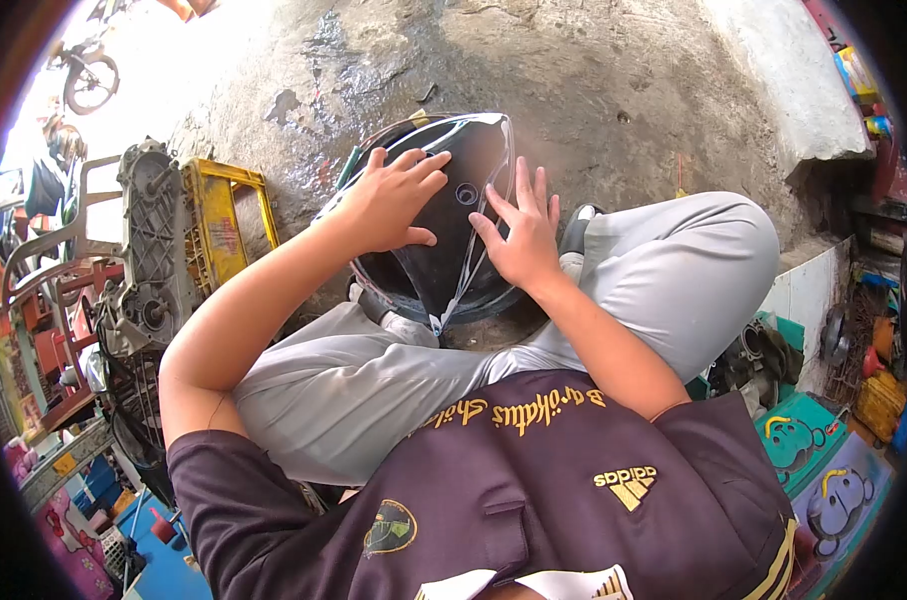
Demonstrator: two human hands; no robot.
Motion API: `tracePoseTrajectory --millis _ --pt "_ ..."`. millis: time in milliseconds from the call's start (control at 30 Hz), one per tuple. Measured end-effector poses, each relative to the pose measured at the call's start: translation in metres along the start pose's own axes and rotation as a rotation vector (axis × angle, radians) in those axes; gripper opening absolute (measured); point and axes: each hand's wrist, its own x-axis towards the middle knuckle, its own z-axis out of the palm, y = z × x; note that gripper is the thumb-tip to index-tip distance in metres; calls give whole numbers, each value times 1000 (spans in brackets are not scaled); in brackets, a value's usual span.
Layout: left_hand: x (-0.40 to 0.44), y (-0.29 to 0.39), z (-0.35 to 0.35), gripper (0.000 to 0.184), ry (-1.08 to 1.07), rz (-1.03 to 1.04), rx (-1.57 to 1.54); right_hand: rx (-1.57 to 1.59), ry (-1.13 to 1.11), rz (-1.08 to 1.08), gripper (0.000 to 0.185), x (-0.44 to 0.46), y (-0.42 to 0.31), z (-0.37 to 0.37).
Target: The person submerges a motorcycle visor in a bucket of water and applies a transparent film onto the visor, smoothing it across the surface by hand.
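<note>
A dark panel with whitish edges and a small round fitting rests over a round black basin between my legs. My left hand lies over the panel's left part, fingers spread, its thumb pointing right. At the panel's right edge is my right hand, fingers apart, its fingertips near the whitish rim. Neither hand is closed round anything. Whether the palms press on the panel cannot be told.
On the left stand a grey metal engine casing and a yellow crate. Wet patches mark the concrete floor ahead. Metal parts and colourful small tables are at the lower right.
</note>
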Motion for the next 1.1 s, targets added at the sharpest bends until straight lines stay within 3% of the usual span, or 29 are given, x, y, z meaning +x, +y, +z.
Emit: tracePoseTrajectory --millis 133,367,467,600,900,967,1100 --pt "14 -2 -10 87 -42 27 -86 52 -9 26 57 -2 2 1" --pt "11 -14 1 86 105 42 -174 70 10 -76 62 -7 -1 12" --pt "5 -20 9 84 191 70 -241 76 180 -121 41 0 -3 12" --pt "-6 -25 27 75 352 40 -340 156 281 -109 30 7 -4 19" --pt "-10 -26 30 69 375 72 -344 131 398 -91 12 16 -9 9" --pt "-8 -29 27 69 381 93 -305 573 183 252 14 26 -25 -20" --pt "-8 -29 27 63 370 113 -261 629 -4 86 17 62 -46 -88"
